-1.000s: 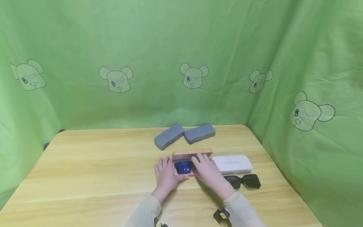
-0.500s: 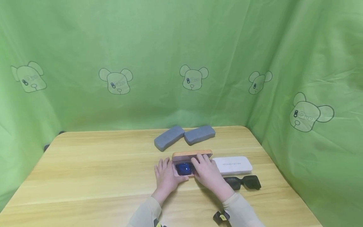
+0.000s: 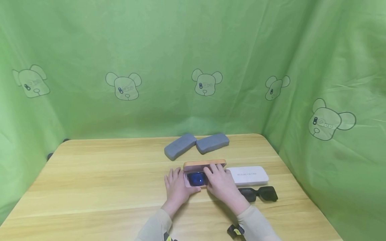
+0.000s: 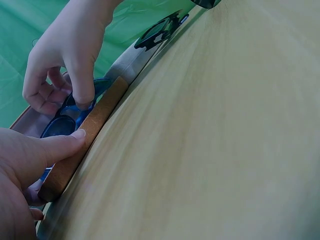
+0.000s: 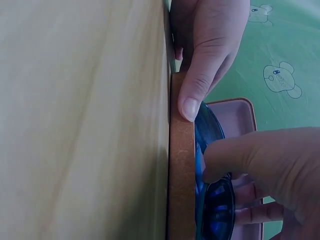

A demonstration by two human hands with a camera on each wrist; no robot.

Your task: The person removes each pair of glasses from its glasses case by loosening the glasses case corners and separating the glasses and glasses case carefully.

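Observation:
A brown-orange glasses case (image 3: 204,163) stands with its lid raised. Blue-lensed sunglasses (image 3: 197,179) lie inside it, partly covered by my right hand (image 3: 221,182). That hand pinches them near the middle, its thumb in front and the other fingers bent behind, as the right wrist view shows. My left hand (image 3: 176,187) grips the case at its left end; in the left wrist view the thumb (image 4: 67,145) presses on the brown front wall (image 4: 97,127). The far fingers of the left hand spread along the side of the case.
A white glasses case (image 3: 247,174) lies right of the open one, with black sunglasses (image 3: 266,193) in front of it. Two grey glasses cases (image 3: 180,146) rest near the back edge of the wooden table (image 3: 99,174). Green curtains (image 3: 163,40) stand behind and at the sides.
The blue sunglasses have shifted slightly to the right inside the case and their lens sits more level. Both hands keep nearly the same place.

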